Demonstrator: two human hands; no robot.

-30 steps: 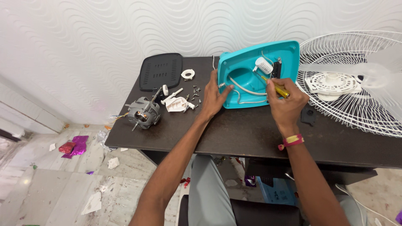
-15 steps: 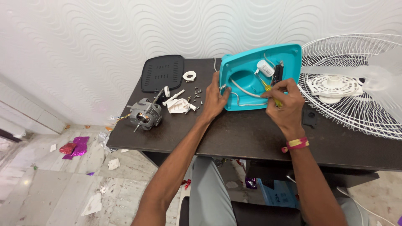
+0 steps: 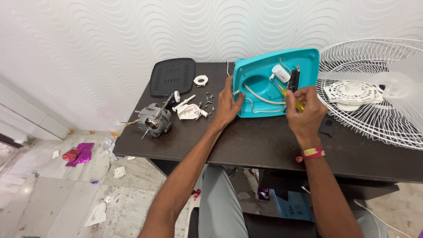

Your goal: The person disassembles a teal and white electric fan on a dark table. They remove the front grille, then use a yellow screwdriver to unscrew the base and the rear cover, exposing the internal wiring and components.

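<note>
Left hand [image 3: 227, 105] grips the edge of the teal housing [image 3: 264, 66] on the desk [image 3: 255, 141]. Right hand [image 3: 305, 110] is closed around a yellow-handled screwdriver [image 3: 294, 101], tip inside the housing.

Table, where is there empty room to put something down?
Bare dark table lies along the near edge, between the grey motor and the black piece. It is crowded by the screws, teal housing and fan grille.

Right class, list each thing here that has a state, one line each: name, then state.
Teal fan housing: open, insides and wires showing.
Screwdriver: gripped, tip inside the housing.
Left hand: grips the housing's edge.
Right hand: shut on the screwdriver.
Motor: removed, lying on the table.
Screws: loose.
</note>
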